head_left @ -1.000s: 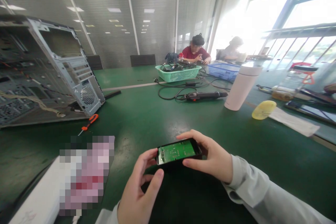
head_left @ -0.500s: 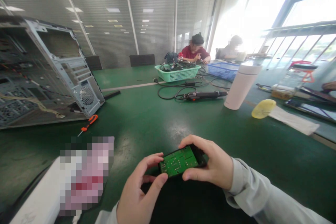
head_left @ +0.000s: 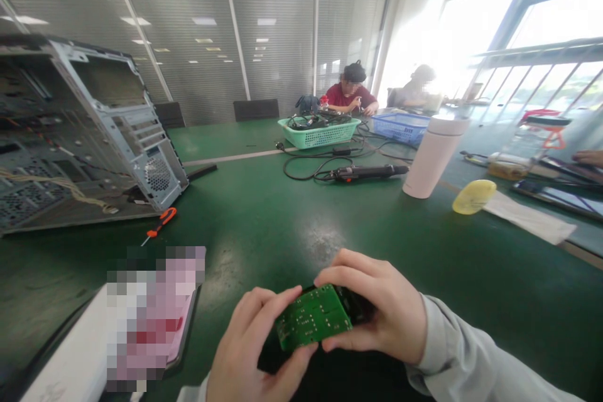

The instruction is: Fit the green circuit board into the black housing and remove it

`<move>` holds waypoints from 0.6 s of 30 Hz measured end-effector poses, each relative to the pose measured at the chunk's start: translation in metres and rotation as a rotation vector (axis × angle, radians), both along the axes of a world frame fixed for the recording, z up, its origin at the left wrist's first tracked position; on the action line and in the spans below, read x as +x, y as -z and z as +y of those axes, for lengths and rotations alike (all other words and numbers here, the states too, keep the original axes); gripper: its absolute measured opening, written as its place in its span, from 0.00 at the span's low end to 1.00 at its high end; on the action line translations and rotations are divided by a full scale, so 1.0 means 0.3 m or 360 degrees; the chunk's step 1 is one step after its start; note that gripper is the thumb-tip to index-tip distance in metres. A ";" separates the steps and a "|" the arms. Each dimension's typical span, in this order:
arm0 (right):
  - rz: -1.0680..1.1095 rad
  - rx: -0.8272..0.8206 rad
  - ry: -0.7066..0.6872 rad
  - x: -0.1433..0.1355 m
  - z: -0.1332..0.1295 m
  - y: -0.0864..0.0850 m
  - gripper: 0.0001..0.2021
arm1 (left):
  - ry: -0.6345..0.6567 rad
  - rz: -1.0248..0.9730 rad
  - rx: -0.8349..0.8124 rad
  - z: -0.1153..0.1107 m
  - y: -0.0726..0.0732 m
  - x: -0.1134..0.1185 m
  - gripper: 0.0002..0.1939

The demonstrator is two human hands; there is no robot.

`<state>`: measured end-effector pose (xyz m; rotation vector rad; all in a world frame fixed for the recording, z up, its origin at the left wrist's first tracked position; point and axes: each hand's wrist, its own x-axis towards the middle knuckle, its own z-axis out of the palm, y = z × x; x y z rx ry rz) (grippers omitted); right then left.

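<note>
A green circuit board (head_left: 313, 317) with small solder points faces up between my hands, near the bottom centre. Behind and to the right of it shows a black casing (head_left: 357, 303), partly covered by my fingers. My left hand (head_left: 268, 339) holds the board's left side, fingers along the top edge and thumb at the lower edge. My right hand (head_left: 377, 308) is closed round the black casing, its fingertips touching the board's right part. Whether the board sits fully inside the casing is hidden.
An open metal computer case (head_left: 155, 176) stands left, an orange screwdriver (head_left: 162, 223) before it. A pink phone (head_left: 181, 301) lies lower left. Beyond are a corded black tool (head_left: 367, 172), a pink bottle (head_left: 433, 157), a green basket (head_left: 323, 135) and a person in red (head_left: 346, 93).
The board has tilted and come slightly lower, with more of its face turned towards me. My left fingers have slid along its top edge, and my right hand has shifted slightly down.
</note>
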<state>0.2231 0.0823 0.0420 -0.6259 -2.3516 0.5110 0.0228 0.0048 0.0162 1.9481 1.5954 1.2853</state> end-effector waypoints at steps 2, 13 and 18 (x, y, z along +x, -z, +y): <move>-0.0009 -0.0027 0.0027 0.002 -0.003 -0.002 0.29 | 0.0010 -0.0043 -0.0055 0.002 -0.007 0.003 0.17; 0.0096 -0.0270 0.0638 0.047 0.068 0.017 0.25 | -0.0371 -0.1162 -0.0645 0.020 0.086 -0.034 0.18; 0.0305 -0.0723 0.0728 0.040 0.089 0.034 0.23 | 0.0127 -0.1518 -0.0920 0.090 0.091 -0.060 0.26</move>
